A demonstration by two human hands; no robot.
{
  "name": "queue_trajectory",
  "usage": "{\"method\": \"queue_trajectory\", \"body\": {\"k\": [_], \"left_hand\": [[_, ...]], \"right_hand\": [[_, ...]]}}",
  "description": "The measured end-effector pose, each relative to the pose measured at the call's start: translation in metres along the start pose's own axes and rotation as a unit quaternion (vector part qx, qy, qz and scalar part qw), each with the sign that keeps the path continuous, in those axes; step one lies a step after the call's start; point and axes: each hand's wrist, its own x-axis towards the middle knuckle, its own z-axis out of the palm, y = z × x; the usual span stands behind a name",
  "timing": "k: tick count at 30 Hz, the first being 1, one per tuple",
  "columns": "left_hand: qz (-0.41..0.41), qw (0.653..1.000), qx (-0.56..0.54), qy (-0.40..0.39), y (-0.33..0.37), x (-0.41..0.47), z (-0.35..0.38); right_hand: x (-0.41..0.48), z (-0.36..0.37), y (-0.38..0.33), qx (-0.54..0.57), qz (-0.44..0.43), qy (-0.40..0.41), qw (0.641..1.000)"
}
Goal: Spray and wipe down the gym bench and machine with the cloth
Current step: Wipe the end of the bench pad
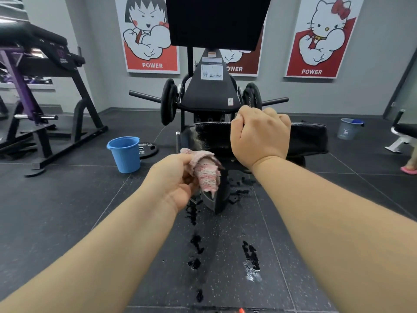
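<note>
Grey walls hung with red POWER posters [152,35] are backing a dark rubber floor [67,211], which is showing wet splashes [250,258] at six o'clock between your arms. In the head view, the black machine [211,91] is standing at twelve o'clock with weight plates [168,101] on both sides. The glossy bench pad [311,136] is lying crosswise just in front of it.

Your right hand [259,134] is sitting on the pad's top edge at one o'clock, its fingers curling over it in a grip. Your left hand [173,177] is near the centre, fingers clenching the bunched pink cloth [206,175] over the narrow dark part below the pad.

At nine o'clock a blue bucket [125,154] is standing beside a flat plate [147,150]; you cannot tell what it is holding. At two o'clock a grey bucket [348,129] is showing something blue at its rim.
</note>
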Motion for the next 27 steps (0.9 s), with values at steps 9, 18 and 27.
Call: {"method": "queue_trajectory", "body": {"k": [9, 18, 27], "left_hand": [[0.148, 0.983, 0.106, -0.033, 0.012, -0.043, -0.01], [0.163, 0.882, 0.389, -0.213, 0.003, -0.047, -0.009], [0.362, 0.609, 0.686, -0.164, 0.049, 0.028, 0.014]], "right_hand": [[-0.024, -0.055, 0.0, 0.318, 0.136, -0.038, 0.938], [-0.1, -0.073, -0.038, 0.741, 0.474, -0.208, 0.427], [-0.054, -0.047, -0.06, 0.696, 0.522, -0.32, 0.375]]}}
